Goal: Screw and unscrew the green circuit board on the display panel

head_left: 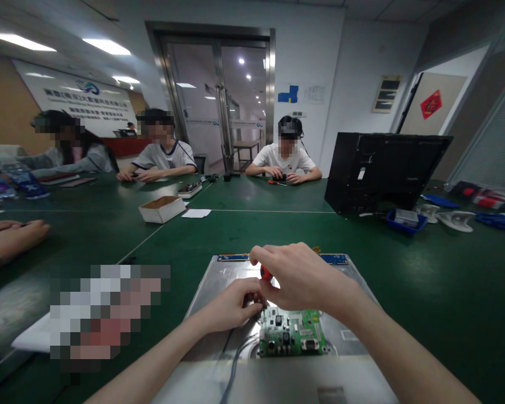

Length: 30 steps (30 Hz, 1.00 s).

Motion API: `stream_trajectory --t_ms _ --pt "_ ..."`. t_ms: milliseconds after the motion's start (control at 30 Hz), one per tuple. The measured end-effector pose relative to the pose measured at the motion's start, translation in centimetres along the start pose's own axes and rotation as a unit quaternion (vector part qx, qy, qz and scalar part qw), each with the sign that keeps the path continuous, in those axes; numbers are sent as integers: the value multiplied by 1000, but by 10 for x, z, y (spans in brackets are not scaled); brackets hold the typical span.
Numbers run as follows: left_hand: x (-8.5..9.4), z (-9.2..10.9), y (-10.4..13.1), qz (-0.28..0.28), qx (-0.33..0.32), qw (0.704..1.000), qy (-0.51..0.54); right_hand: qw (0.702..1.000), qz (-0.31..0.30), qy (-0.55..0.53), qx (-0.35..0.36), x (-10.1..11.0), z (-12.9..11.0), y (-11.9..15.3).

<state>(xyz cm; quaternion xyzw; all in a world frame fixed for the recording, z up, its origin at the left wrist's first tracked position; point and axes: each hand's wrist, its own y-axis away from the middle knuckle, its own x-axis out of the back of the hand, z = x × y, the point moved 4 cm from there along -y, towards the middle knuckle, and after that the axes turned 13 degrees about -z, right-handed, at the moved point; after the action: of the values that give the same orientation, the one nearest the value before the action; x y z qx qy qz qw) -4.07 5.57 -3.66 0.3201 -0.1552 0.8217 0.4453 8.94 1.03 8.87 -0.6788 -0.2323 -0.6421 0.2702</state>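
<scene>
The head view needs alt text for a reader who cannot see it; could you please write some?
The right hand grips a red tool near a green circuit board on a metal panel, the left hand close by. A black monitor stands on the green table; three people sit across.

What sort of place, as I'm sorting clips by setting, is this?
Probably an office workroom: glass doors, people seated around a green table, and a circuit board.

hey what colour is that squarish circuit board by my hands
Green; the circuit board shows best in the head view.
</scene>
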Motion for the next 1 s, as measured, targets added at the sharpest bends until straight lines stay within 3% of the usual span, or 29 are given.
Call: stream_trajectory --t_ms 367,1000 --pt "2 1 0 -8 13 1000 -16 999 -13 19 -44 -2 6 -4" --pt "0 -1 1 7 -15 1000 -14 1000 -8 -12 7 1 0 -2"
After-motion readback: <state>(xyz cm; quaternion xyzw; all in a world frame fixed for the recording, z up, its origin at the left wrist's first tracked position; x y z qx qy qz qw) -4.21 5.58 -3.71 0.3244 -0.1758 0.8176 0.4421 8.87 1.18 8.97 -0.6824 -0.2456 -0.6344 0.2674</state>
